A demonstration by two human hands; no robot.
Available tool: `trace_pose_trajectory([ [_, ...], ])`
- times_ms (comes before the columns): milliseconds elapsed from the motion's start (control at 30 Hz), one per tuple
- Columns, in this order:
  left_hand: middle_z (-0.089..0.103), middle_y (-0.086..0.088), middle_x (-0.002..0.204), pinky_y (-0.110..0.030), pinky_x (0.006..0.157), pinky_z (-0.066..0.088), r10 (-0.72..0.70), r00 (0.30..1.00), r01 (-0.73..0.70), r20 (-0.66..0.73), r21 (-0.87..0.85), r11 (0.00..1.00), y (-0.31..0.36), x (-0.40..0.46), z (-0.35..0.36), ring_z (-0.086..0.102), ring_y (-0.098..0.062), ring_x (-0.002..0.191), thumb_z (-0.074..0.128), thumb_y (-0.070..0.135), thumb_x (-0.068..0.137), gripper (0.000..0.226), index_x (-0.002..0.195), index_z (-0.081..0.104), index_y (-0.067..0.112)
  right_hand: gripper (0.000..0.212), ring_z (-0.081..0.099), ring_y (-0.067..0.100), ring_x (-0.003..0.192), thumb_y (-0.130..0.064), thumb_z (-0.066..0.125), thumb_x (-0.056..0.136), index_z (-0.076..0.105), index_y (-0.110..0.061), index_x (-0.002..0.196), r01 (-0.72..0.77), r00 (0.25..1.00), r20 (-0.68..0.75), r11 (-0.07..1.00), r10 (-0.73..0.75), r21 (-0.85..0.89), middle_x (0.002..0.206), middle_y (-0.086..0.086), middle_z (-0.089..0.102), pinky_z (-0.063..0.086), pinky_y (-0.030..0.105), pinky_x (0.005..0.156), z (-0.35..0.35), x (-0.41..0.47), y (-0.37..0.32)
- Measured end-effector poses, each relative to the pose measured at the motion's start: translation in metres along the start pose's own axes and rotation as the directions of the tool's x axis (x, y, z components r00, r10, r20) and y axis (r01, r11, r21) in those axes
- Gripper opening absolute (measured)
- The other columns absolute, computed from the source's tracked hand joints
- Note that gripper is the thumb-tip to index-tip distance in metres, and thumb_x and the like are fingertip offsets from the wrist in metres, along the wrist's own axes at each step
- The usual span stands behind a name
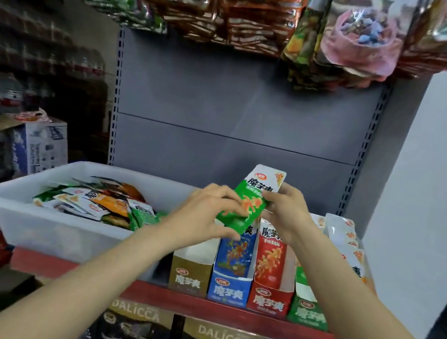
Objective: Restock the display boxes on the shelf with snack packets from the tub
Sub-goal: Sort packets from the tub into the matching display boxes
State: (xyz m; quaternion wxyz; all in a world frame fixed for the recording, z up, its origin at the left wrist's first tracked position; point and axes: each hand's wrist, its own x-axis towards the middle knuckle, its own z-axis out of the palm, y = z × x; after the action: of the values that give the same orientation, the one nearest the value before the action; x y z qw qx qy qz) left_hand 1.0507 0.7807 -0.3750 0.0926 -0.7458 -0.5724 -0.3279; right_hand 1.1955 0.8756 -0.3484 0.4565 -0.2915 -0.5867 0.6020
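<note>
While both hands meet at the centre of the head view, they hold one green-and-white snack packet (252,201) tilted above the row of display boxes. The left hand (206,213) pinches its lower green end with curled fingers; the right hand (286,212) grips its upper half from the 3 o'clock side. Directly below, at 6 o'clock, stand four open-topped boxes side by side on the red-edged shelf (165,297): a gold box (190,276), a blue box (229,287) with blue packets, a red box (270,295) with red packets, and a green box (308,310). At 9 o'clock a white tub (31,214) rests on the same shelf, touching the gold box and holding loose mixed packets (98,203). At 12 o'clock, bagged goods (258,6) hang overhead.
</note>
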Motion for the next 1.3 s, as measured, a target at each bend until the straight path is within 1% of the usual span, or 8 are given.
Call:
trace_pose_trajectory([
  [100,0.043,0.01,0.135,-0.027,0.106,0.029,-0.12,0.991,0.123,0.058,-0.049,0.991,0.002,0.003,0.009,0.037,-0.008,0.125,0.076,0.036,0.075,0.057,0.128,0.056,0.03,0.022,0.065,0.02,0.073,0.008,0.047,0.091,0.06,-0.008,0.098,0.092,0.995,-0.026,0.993,-0.094,-0.072,0.092,0.007,0.067,0.055,0.034,0.061,-0.014,-0.002,-0.001],
  [233,0.046,0.006,0.135,-0.009,0.088,0.027,-0.194,0.978,0.202,0.077,-0.116,0.972,0.015,0.015,0.024,0.046,-0.01,0.121,0.073,0.03,0.08,0.056,0.132,0.05,0.023,0.029,0.066,0.02,0.078,0.009,0.048,0.089,0.061,-0.015,0.094,0.219,0.958,-0.128,0.945,-0.255,-0.243,0.09,0.003,0.068,0.055,0.037,0.069,-0.048,-0.002,-0.005],
  [567,0.058,-0.009,0.125,-0.03,0.094,0.043,-0.287,0.942,0.316,0.172,-0.171,0.933,0.062,0.063,0.085,0.055,-0.023,0.113,0.067,0.018,0.085,0.042,0.124,0.055,0.007,0.03,0.063,0.008,0.07,0.008,0.044,0.09,0.055,-0.013,0.106,0.207,0.91,-0.244,0.876,-0.336,-0.435,0.088,-0.003,0.064,0.054,0.025,0.059,-0.125,-0.003,-0.002],
  [733,0.062,-0.013,0.113,-0.031,0.086,0.045,-0.395,0.897,0.429,0.197,-0.173,0.887,0.071,0.08,0.101,0.057,-0.027,0.107,0.065,0.015,0.085,0.026,0.11,0.057,0.014,0.025,0.066,0.02,0.087,0.003,0.056,0.085,0.057,-0.021,0.092,0.135,0.948,-0.139,0.757,-0.287,-0.639,0.096,0.001,0.068,0.056,0.045,0.08,-0.135,0.011,0.018],
  [900,0.065,-0.01,0.113,-0.032,0.084,0.052,-0.468,0.831,0.535,0.3,-0.2,0.821,0.07,0.082,0.111,0.063,-0.025,0.099,0.071,0.017,0.079,0.051,0.127,0.053,0.013,0.039,0.06,0.015,0.084,0.007,0.057,0.086,0.044,-0.019,0.113,0.169,0.979,0.045,0.656,-0.201,-0.735,0.098,-0.001,0.056,0.048,0.01,0.059,-0.136,0.013,0.027],
  [1000,0.069,-0.011,0.104,-0.028,0.066,0.056,-0.469,0.809,0.572,0.354,-0.287,0.769,0.07,0.079,0.111,0.07,-0.025,0.081,0.069,0.006,0.08,0.054,0.13,0.05,0.014,0.058,0.06,0.017,0.094,0.01,0.055,0.085,0.04,-0.023,0.13,0.257,0.964,0.167,0.564,-0.207,-0.784,0.109,0.002,0.057,0.055,0.03,0.073,-0.136,0.013,0.03],
  [1133,0.07,-0.014,0.1,-0.026,0.059,0.057,-0.472,0.791,0.596,0.389,-0.318,0.738,0.069,0.081,0.111,0.07,-0.025,0.07,0.067,0.004,0.082,0.068,0.142,0.037,0.015,0.052,0.057,0.02,0.106,0.006,0.053,0.087,0.04,-0.019,0.131,0.3,0.953,0.247,0.408,-0.177,-0.862,0.123,0.009,0.056,0.046,0.021,0.073,-0.133,0.018,0.033],
  [1300,0.069,-0.015,0.103,-0.023,0.055,0.056,-0.456,0.793,0.592,0.404,-0.333,0.734,0.068,0.081,0.112,0.066,-0.02,0.062,0.067,0.004,0.083,0.071,0.144,0.032,0.014,0.046,0.058,0.029,0.103,0.001,0.055,0.087,0.038,-0.016,0.127,0.298,0.945,0.271,0.138,-0.184,-0.945,0.119,0.012,0.061,0.048,0.032,0.075,-0.129,0.021,0.031],
])
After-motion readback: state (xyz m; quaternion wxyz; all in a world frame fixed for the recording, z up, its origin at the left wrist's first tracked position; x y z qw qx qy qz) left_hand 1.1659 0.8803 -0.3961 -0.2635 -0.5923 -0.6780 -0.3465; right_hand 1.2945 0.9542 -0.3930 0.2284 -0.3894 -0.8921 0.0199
